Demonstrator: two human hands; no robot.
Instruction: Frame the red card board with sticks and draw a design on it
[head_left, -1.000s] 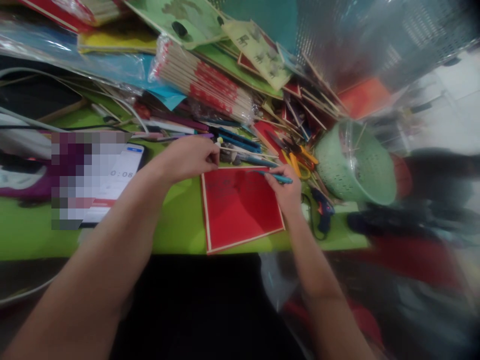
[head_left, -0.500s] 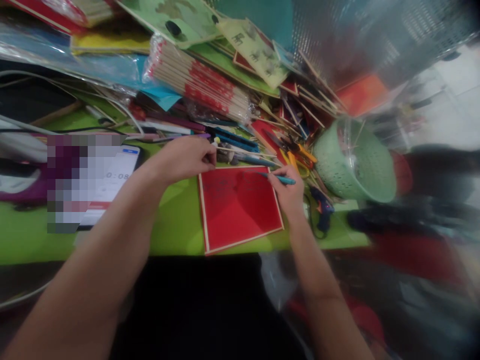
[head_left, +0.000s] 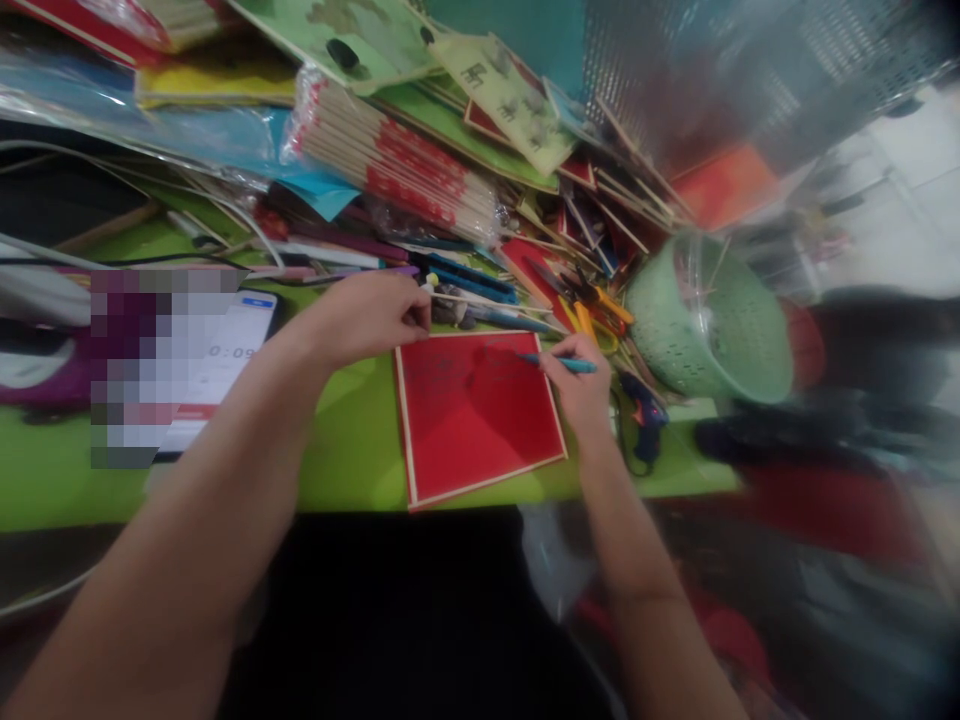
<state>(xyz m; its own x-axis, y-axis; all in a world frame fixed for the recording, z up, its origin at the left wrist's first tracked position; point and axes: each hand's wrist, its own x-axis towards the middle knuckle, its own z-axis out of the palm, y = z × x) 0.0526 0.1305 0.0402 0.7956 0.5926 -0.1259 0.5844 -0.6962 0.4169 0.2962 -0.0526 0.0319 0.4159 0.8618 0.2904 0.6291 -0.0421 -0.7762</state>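
Note:
A red rectangular board [head_left: 480,430] with pale strips along its edges lies on the green tabletop in front of me. Faint dark marks run across its upper part. My right hand [head_left: 583,385] grips a blue pen [head_left: 574,365], whose tip points left over the board's upper right area. At the top left corner rests my left hand [head_left: 382,315], fingers curled inward and touching the board's edge. What those fingers pinch, if anything, is hidden.
A phone [head_left: 251,320] showing a timer lies left. Behind the board are bundled wooden sticks [head_left: 405,155], orange-handled scissors [head_left: 596,305] and loose pens. A green basket [head_left: 667,330] and a glue gun [head_left: 643,420] stand right, near the table's edge.
The pen and my right hand have shifted very slightly right and down. My left hand stays at the board's corner. The phone's timer has advanced.

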